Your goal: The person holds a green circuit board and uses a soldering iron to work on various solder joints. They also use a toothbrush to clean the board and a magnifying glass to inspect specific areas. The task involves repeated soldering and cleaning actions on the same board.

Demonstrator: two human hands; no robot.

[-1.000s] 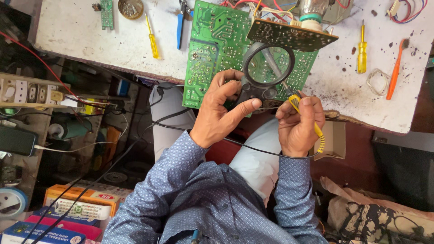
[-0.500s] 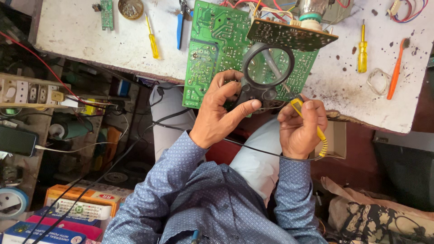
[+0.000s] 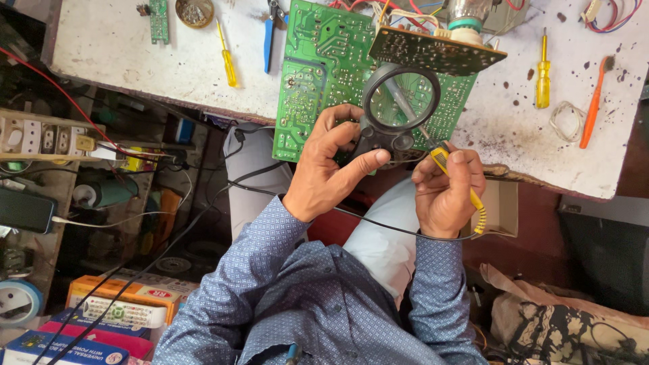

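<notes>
My left hand (image 3: 331, 165) grips the black base of a round magnifying glass (image 3: 400, 99) and holds it over a green circuit board (image 3: 324, 74) that overhangs the workbench's front edge. My right hand (image 3: 446, 189) is closed around a yellow-handled soldering iron (image 3: 460, 182); its thin tip reaches up under the lens toward the board. A black cord (image 3: 378, 223) runs from the iron across my lap. A darker small board (image 3: 436, 53) lies on top of the green one.
On the stained white bench (image 3: 122, 54) lie yellow screwdrivers (image 3: 227, 59) (image 3: 543, 74), blue pliers (image 3: 270, 34), an orange brush (image 3: 593, 101), a small tin (image 3: 195, 10) and wire coils (image 3: 566, 122). A power strip (image 3: 40, 135) and boxes (image 3: 101, 311) sit at the left, a patterned bag (image 3: 561, 324) at the lower right.
My right hand has shifted slightly, bringing the iron's tip up under the lens. The left hand and magnifier stay almost where they were.
</notes>
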